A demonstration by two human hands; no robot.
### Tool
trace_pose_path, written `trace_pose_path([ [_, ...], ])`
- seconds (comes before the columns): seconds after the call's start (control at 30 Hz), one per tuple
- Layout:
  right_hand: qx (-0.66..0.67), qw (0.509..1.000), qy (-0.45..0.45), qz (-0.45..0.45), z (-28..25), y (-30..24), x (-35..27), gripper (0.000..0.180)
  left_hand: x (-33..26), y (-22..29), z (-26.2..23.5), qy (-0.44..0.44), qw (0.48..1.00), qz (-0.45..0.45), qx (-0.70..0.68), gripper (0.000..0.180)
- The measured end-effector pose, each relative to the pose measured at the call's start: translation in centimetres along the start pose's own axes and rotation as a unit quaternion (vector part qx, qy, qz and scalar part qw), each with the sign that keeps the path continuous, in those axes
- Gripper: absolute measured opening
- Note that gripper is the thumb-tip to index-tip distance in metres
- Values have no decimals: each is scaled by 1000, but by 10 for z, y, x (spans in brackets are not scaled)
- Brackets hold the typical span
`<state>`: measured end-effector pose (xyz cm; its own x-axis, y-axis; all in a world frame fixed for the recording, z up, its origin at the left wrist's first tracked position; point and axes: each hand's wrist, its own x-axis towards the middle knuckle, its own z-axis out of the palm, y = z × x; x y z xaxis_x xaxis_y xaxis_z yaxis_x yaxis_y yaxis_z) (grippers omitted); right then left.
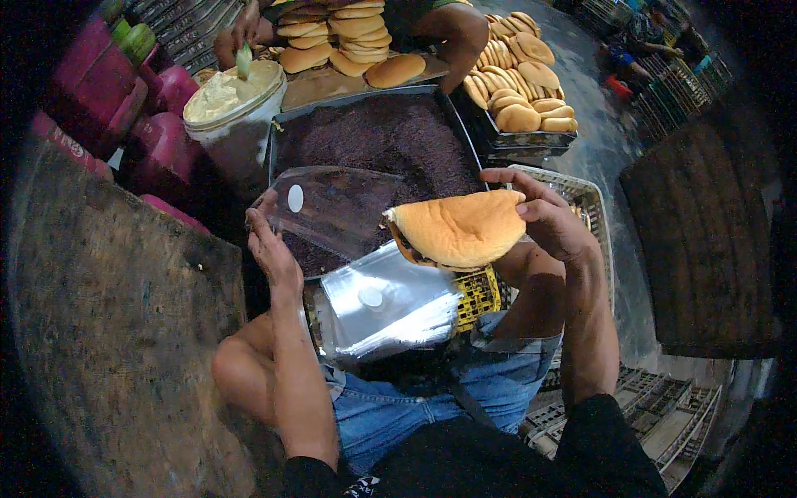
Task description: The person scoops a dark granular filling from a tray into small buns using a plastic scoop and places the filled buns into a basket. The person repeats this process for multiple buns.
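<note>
My right hand [554, 217] grips the right end of a folded bread bun [465, 228], with dark filling showing along its lower edge. The bun is level, its left end pointing at a clear plastic bag [340, 197] that bears a white round label. My left hand [276, 253] has the bag by its left side, fingers closed on the film. The bag stretches over a tray [466, 133] of dark brown sprinkles [365, 137]. Below, a pile of flat clear bags [390, 299] lies above my lap, partly over a yellow crate [477, 299].
Across the tray, another person's hand [246, 25] holds a green-tipped tool in a tub [237, 145] of pale cream. Buns are stacked on a board [324, 90] and in a dark crate [527, 145]. Pink containers [162, 149] and a wooden board [124, 332] stand left.
</note>
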<state>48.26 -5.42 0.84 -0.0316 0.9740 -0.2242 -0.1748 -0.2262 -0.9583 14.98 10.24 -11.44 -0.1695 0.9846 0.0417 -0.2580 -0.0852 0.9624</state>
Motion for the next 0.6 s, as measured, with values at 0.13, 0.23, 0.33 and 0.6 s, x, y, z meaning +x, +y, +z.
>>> trace_pose_path([
  [0.13,24,999,-1,-27,8,2,-4,78,-3,4,7,60,997,-32,-38,58],
  [0.23,31,999,-11,-37,9,-2,-9,78,-8,3,11,108,992,-51,-50,62],
  [0.33,60,997,0,-55,24,6,-7,78,-10,1,17,128,988,-57,-71,66],
  [0.6,37,998,24,-42,42,3,-6,77,-17,42,-9,-153,987,37,-21,71],
])
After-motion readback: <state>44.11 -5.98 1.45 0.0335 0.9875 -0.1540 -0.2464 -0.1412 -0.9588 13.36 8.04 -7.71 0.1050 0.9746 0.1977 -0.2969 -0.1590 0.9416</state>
